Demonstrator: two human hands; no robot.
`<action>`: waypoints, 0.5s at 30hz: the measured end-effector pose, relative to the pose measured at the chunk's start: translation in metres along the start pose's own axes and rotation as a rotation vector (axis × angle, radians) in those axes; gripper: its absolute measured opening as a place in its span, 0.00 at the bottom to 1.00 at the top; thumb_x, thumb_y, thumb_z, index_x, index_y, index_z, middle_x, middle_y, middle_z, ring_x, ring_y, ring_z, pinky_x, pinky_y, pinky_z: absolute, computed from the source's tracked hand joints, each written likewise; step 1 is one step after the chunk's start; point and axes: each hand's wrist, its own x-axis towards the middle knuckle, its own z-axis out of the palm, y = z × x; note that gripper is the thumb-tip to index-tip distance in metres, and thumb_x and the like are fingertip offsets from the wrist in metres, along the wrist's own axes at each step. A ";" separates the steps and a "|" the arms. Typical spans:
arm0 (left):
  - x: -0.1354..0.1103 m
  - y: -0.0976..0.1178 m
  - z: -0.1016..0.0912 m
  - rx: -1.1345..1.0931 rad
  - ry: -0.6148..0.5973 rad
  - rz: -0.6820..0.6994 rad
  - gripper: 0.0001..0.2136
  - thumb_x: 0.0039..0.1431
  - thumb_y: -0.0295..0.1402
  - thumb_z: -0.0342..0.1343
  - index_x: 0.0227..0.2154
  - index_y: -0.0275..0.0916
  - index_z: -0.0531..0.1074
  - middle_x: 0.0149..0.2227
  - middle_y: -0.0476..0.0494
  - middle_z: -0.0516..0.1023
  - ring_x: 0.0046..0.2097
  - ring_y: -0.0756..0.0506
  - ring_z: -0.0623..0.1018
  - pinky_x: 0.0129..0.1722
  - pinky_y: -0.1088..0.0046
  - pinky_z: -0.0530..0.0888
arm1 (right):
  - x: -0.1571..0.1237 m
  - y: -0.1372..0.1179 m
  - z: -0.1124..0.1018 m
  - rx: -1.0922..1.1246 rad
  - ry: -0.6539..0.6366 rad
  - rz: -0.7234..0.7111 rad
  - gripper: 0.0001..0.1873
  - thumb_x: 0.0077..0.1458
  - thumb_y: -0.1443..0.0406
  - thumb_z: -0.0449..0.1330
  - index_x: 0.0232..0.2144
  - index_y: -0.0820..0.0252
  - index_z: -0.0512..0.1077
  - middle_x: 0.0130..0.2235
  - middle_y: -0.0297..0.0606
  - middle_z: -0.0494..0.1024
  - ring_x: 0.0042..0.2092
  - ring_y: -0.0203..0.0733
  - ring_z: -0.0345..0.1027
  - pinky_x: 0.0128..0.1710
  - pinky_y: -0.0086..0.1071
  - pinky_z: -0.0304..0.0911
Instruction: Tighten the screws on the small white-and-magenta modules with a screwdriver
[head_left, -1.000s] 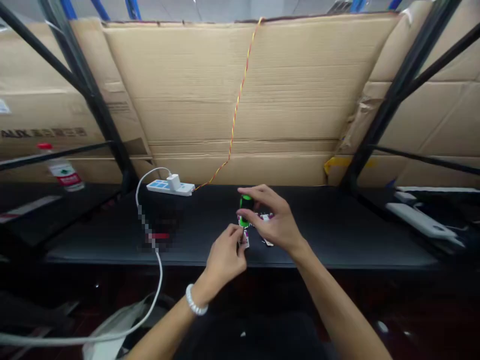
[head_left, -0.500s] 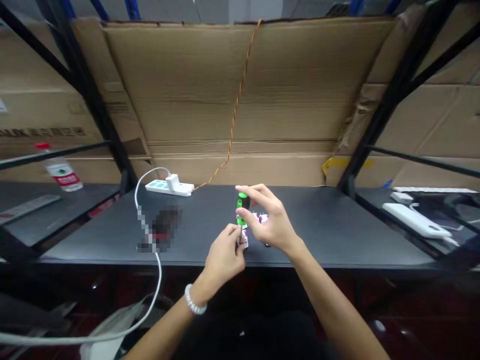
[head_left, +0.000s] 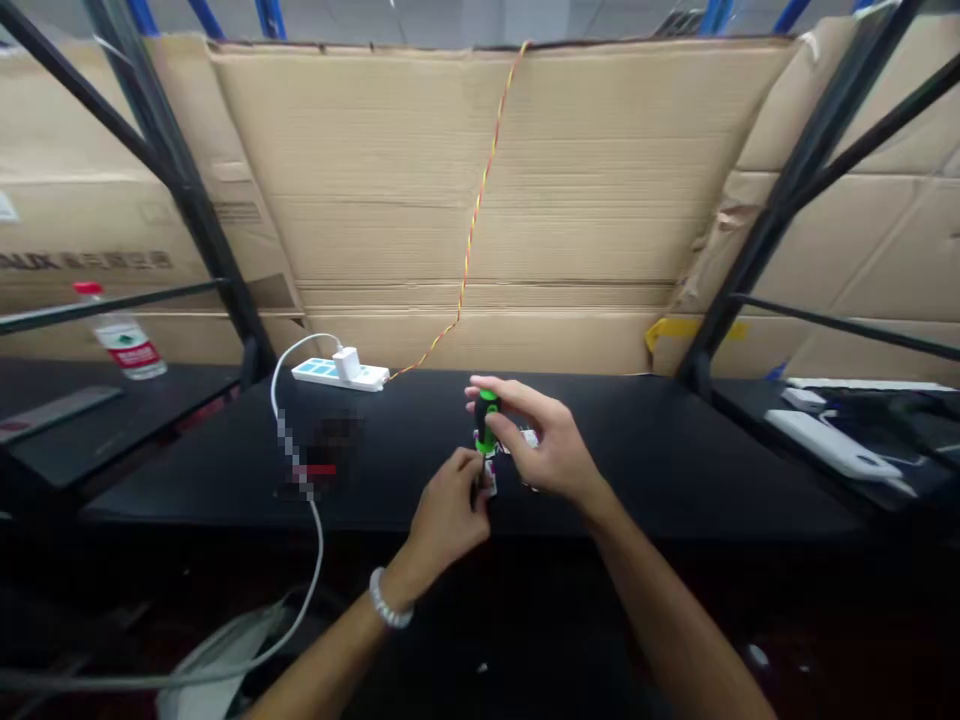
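My right hand (head_left: 541,438) grips the black and green handle of a screwdriver (head_left: 487,420), thumb on one side and fingers on the other. The screwdriver stands nearly upright, its shaft pointing down at my left fingertips. My left hand (head_left: 452,505) is closed in a pinch around the lower shaft and a small white and purple part (head_left: 491,478). The fingers hide most of that part and the screwdriver's tip. Behind my right hand lie more small white pieces (head_left: 529,438), partly covered by it.
A white power strip (head_left: 341,374) with a plug lies at the back left of the dark table (head_left: 675,460). From it a white cable (head_left: 319,560) runs over the front edge. A blurred-out dark object (head_left: 330,455) lies left. Black posts (head_left: 780,200) flank the cardboard (head_left: 375,180).
The screwdriver handle has turned, showing more black where green showed before. My right fingers have shifted around it, while my left hand stays in place.
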 end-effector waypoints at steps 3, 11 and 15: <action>-0.001 0.001 0.000 0.004 0.006 -0.012 0.09 0.59 0.19 0.55 0.33 0.42 0.70 0.44 0.44 0.76 0.45 0.42 0.78 0.48 0.64 0.76 | 0.000 -0.001 0.000 -0.092 0.049 -0.014 0.17 0.63 0.63 0.69 0.54 0.52 0.80 0.44 0.39 0.80 0.43 0.42 0.76 0.46 0.38 0.75; 0.000 0.002 -0.001 -0.023 -0.013 -0.017 0.09 0.60 0.19 0.54 0.34 0.42 0.70 0.45 0.44 0.76 0.46 0.42 0.78 0.49 0.64 0.75 | -0.004 0.009 0.004 0.008 0.035 0.000 0.23 0.69 0.66 0.59 0.63 0.49 0.72 0.50 0.41 0.80 0.47 0.43 0.76 0.51 0.41 0.75; 0.000 0.004 -0.003 -0.012 -0.015 -0.021 0.10 0.59 0.18 0.54 0.34 0.42 0.69 0.44 0.45 0.76 0.45 0.42 0.78 0.48 0.64 0.75 | -0.003 0.012 0.003 -0.156 0.149 -0.001 0.18 0.60 0.60 0.71 0.53 0.51 0.80 0.43 0.39 0.77 0.40 0.42 0.72 0.44 0.39 0.74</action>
